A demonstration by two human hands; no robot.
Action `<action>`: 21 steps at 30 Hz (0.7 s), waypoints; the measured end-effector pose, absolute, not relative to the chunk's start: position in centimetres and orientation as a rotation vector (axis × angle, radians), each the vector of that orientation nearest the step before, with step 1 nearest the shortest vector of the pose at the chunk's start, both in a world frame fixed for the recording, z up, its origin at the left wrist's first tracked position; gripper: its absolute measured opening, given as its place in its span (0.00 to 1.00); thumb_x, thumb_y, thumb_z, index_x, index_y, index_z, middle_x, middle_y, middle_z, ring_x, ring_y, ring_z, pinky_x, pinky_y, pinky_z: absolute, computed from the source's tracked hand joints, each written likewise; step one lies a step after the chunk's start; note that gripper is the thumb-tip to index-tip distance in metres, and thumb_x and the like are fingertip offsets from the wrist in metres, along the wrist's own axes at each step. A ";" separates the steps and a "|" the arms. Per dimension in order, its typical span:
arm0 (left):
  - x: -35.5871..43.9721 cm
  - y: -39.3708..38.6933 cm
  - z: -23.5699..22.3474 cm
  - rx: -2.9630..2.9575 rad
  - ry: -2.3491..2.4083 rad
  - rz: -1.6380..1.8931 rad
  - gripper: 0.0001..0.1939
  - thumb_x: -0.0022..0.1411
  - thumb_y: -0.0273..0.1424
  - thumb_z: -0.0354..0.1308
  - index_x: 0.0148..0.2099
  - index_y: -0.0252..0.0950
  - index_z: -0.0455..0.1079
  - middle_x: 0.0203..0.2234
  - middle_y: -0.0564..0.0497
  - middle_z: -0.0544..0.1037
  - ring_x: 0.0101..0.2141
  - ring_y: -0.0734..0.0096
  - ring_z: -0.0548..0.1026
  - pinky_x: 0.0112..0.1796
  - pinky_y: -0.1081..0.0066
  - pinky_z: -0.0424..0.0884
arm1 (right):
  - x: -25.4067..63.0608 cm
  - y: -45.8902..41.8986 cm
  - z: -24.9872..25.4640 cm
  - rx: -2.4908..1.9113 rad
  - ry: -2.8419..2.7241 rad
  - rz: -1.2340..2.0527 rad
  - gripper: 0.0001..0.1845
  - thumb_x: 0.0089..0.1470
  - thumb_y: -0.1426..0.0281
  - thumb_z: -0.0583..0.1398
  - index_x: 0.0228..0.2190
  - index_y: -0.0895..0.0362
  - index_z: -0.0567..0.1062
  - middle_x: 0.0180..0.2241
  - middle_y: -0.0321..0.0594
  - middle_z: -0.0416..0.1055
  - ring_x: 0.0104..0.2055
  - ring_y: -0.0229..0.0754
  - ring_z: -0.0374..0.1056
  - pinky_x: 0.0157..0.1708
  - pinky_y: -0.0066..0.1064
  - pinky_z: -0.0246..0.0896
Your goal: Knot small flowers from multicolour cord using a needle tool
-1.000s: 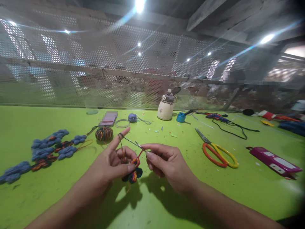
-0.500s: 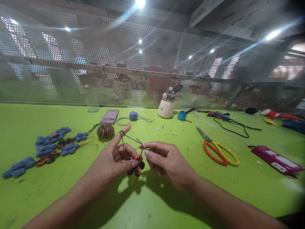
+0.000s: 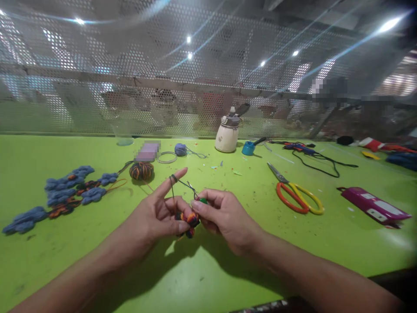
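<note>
Between the thumb and fingers of my left hand [image 3: 161,213] is a small crocheted piece [image 3: 191,219] in orange, red and dark yarn. Dark yarn loops round my raised left index finger and runs across to a crochet hook [image 3: 189,184]. My right hand [image 3: 224,213] pinches that hook by its green handle [image 3: 203,200], close against the crocheted piece. A ball of orange-and-black yarn [image 3: 141,171] lies on the table beyond my left hand. Left of it are blue crocheted flowers [image 3: 61,197] and orange-and-dark ones [image 3: 62,206].
Scissors [image 3: 298,195] with orange and yellow handles lie to the right, near a purple power strip [image 3: 376,205]. Farther back are a white bottle [image 3: 227,137], a blue pot [image 3: 249,148], a blue yarn ball [image 3: 180,149] and a clear cup [image 3: 124,135]. A perforated screen [image 3: 202,95] edges the green table.
The view has tipped down, so the table's near edge shows. My right hand has brought the hook closer to the crocheted piece, which has turned in my left fingers.
</note>
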State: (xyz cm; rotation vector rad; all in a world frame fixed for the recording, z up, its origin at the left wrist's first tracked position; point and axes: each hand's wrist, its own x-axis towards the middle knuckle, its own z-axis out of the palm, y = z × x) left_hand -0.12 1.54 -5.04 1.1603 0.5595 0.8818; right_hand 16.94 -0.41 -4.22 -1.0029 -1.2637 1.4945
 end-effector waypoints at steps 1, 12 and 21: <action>-0.2 1.6 -5.1 1.141 0.567 0.881 0.50 0.49 0.18 0.65 0.67 0.50 0.44 0.27 0.54 0.77 0.28 0.72 0.73 0.32 0.70 0.71 | 17.0 -0.3 -4.3 -1.000 -1.276 1.486 0.12 0.49 0.65 0.63 0.24 0.60 0.69 0.18 0.30 0.62 0.16 0.28 0.49 0.15 0.23 0.39; 0.1 1.9 -4.5 1.061 0.784 0.924 0.50 0.46 0.19 0.67 0.66 0.41 0.47 0.27 0.53 0.75 0.28 0.69 0.73 0.27 0.73 0.67 | 17.8 0.5 -4.3 -1.046 -1.395 1.511 0.13 0.48 0.63 0.65 0.26 0.60 0.72 0.17 0.30 0.63 0.15 0.28 0.51 0.15 0.23 0.44; -0.3 1.6 -3.9 0.966 0.764 0.865 0.46 0.48 0.19 0.66 0.65 0.42 0.50 0.29 0.52 0.77 0.28 0.71 0.73 0.30 0.73 0.66 | 18.3 1.0 -4.5 -0.936 -1.310 1.707 0.09 0.47 0.67 0.64 0.25 0.61 0.72 0.18 0.31 0.64 0.15 0.27 0.52 0.14 0.22 0.41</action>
